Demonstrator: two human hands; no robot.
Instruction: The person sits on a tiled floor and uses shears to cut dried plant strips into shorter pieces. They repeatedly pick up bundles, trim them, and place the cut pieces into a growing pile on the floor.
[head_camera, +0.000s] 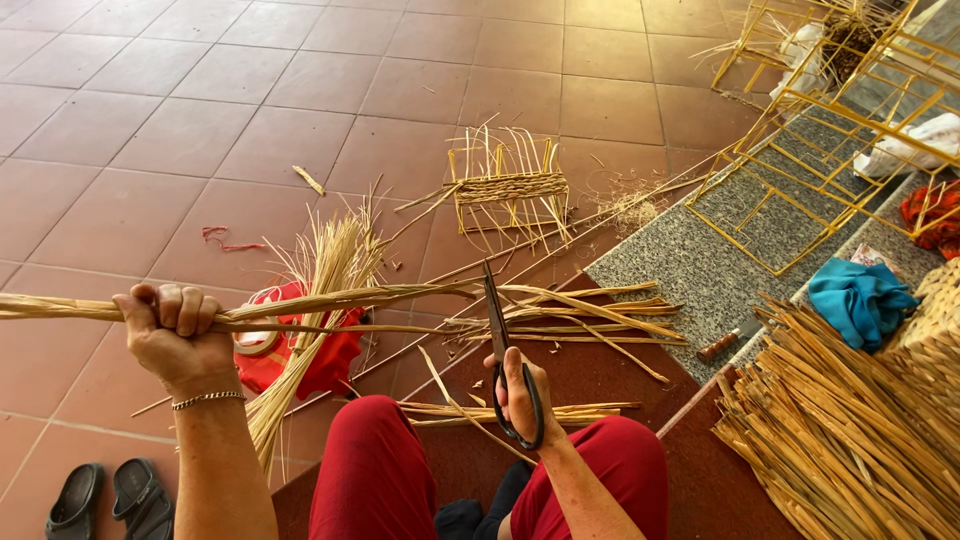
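Note:
My left hand (172, 332) is closed around a long bundle of pale straw reeds (330, 300) held level across my lap. My right hand (518, 395) grips black scissors (497, 330), blades pointing up and meeting the bundle near its right end. Cut reed ends (590, 320) fan out to the right of the blades. More cut strips (520, 412) lie on the dark red step by my right knee. A loose sheaf of thin straw (320, 300) hangs down behind the bundle.
A half-woven straw frame (508, 188) stands on the red tile floor ahead. Yellow stick frames (820, 130) lean at the right over a grey stone step. A reed pile (850, 430), blue cloth (858, 300), knife (730, 340), red cloth with tape roll (262, 345), and black sandals (108, 500) surround me.

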